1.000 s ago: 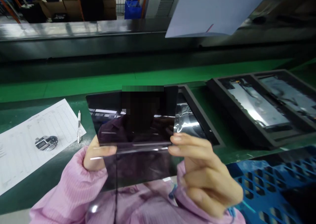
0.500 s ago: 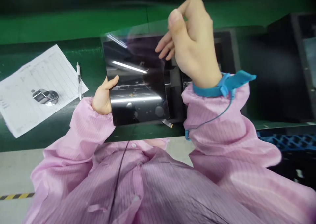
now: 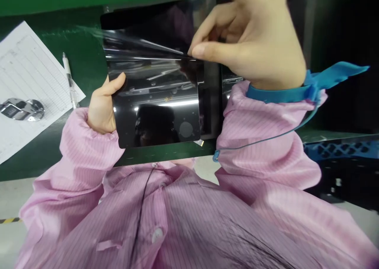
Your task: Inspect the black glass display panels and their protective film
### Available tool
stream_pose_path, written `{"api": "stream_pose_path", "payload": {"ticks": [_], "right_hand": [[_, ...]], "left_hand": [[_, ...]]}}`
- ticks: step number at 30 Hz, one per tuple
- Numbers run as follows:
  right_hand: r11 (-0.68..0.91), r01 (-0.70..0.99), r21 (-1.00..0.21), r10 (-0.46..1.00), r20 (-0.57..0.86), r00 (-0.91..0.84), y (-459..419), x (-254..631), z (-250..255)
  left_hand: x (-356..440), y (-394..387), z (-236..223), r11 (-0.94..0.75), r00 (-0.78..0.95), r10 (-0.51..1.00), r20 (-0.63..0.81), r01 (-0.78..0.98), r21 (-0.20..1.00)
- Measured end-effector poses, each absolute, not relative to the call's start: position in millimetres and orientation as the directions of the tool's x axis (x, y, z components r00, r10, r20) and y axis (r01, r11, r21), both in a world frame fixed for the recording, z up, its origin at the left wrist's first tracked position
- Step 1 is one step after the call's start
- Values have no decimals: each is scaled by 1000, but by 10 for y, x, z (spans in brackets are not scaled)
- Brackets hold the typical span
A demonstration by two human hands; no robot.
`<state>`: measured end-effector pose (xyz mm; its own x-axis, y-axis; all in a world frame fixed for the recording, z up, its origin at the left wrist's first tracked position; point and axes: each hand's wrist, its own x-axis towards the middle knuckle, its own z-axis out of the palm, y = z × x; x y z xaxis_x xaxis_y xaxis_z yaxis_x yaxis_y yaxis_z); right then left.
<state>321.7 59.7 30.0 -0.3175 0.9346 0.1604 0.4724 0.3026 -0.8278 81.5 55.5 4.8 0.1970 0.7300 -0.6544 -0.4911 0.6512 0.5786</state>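
A glossy black display panel (image 3: 156,89) is held above the table, its long flat face turned up and mirroring the lamps. My left hand (image 3: 103,105) grips its left edge, thumb on the face and fingers hidden beneath. Clear plastic film (image 3: 133,43) lies creased over the upper part, its folds running to the fingertips of my right hand (image 3: 254,44). That hand pinches the film near the panel's right edge. A small ribbon cable end (image 3: 200,143) sticks out by the lower right corner.
On the left, a printed sheet (image 3: 26,75) bears a shiny metal object (image 3: 22,109), with a pen (image 3: 70,81) beside it. Dark trays stand behind my right hand. A blue wrist strap (image 3: 280,94) with a cord circles my right wrist. A blue lattice-sided crate (image 3: 340,149) is at right.
My right hand has come down to the panel and its fingers have closed on the film, which is now creased. My left hand still holds the panel; the view has shifted.
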Motion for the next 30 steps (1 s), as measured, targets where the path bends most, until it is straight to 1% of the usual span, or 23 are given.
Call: {"api": "stream_pose_path", "payload": {"ticks": [2, 4, 6, 8, 12, 15, 18, 21, 24, 27, 30], "right_hand": [[341, 412, -845, 939, 285, -194, 581, 3154, 276], [300, 267, -916, 954, 289, -80, 569, 3059, 242], [227, 62, -972, 973, 225, -44, 574, 2961, 206], [144, -85, -986, 987, 149, -66, 604, 2889, 174], [-44, -182, -982, 998, -33, -61, 696, 2849, 123], [-148, -250, -957, 988, -134, -73, 735, 2844, 91], [-179, -267, -947, 983, -165, -74, 738, 2822, 71], [-174, -227, -958, 985, -163, -63, 727, 2816, 79], [-165, -161, -973, 986, -161, -38, 717, 2833, 117], [-165, -77, -983, 986, -162, -38, 683, 2856, 179], [-83, 19, -996, 995, -84, -55, 594, 2904, 246]], "left_hand": [[836, 561, 45, 638, 183, 742, -645, -489, 595], [857, 563, 49, 633, 155, 740, -655, -490, 599], [870, 560, 60, 637, 175, 743, -646, -481, 602], [870, 553, 65, 645, 201, 745, -637, -461, 609], [844, 547, 45, 644, 214, 759, -614, -382, 663], [845, 547, 39, 615, 228, 787, -574, -361, 701], [872, 545, 65, 616, 209, 784, -585, -377, 691], [895, 542, 89, 633, 184, 767, -615, -378, 676], [897, 543, 90, 632, 171, 764, -622, -393, 668], [882, 548, 82, 649, 208, 746, -632, -440, 621], [856, 553, 74, 691, 257, 703, -663, -470, 550]]}}
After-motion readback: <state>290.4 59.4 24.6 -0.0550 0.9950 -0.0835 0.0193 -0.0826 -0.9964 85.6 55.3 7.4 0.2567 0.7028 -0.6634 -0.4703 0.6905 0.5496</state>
